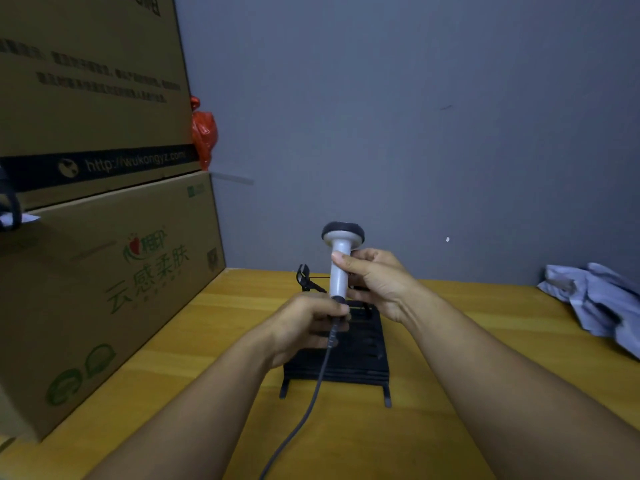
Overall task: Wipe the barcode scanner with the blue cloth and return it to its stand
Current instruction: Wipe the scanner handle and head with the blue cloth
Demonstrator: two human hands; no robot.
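The barcode scanner (341,252) is grey with a dark head and stands upright above the black stand (360,355) on the yellow table. My right hand (375,284) grips the scanner's handle near the top, thumb across it. My left hand (308,323) holds the handle's lower end where the dark cable (311,400) leaves it. The stand's black cradle clip (304,276) pokes up just left of the handle. The blue cloth (595,299) lies crumpled at the table's far right, away from both hands.
Two stacked cardboard boxes (104,265) fill the left side, reaching the table edge. A red plastic bag (204,133) hangs behind them. A grey wall (415,133) closes the back. The cable runs toward me along the yellow table (450,427).
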